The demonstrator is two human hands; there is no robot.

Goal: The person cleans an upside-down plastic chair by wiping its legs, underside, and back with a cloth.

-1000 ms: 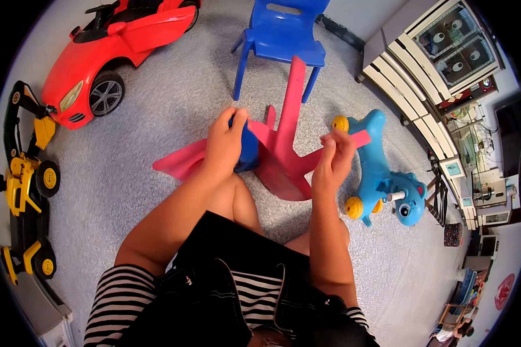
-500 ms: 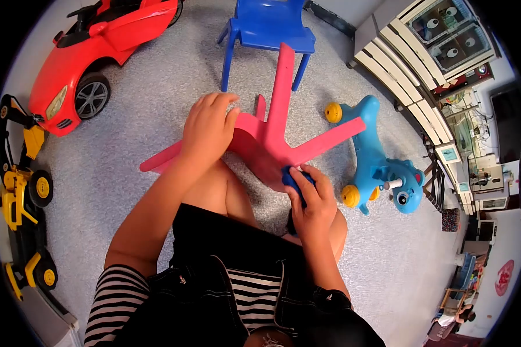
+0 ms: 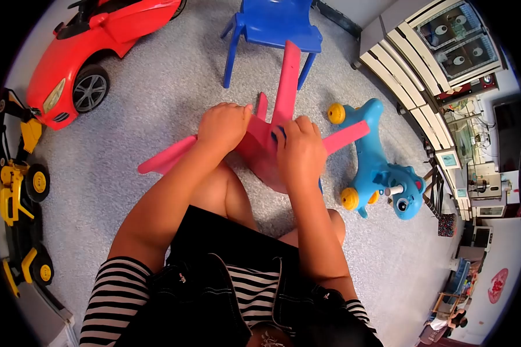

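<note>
A pink plastic child's chair (image 3: 259, 155) is tipped over in front of my knees, its legs sticking up and outwards. My left hand (image 3: 224, 128) is closed over the chair's edge on the left side. My right hand (image 3: 301, 151) presses a blue cloth (image 3: 279, 135) against the chair where the legs meet. Most of the cloth is hidden under the fingers, so its full shape cannot be made out.
A blue child's chair (image 3: 281, 29) stands just ahead. To the right is a blue ride-on animal toy (image 3: 369, 144) with yellow wheels. At left are a red toy car (image 3: 69, 72) and a yellow-black toy digger (image 3: 17, 191). Cabinets (image 3: 408, 75) line the right wall.
My right hand has moved up and away from me with the blue cloth, from the chair's near edge to the leg joint. My left hand has shifted slightly right on the chair.
</note>
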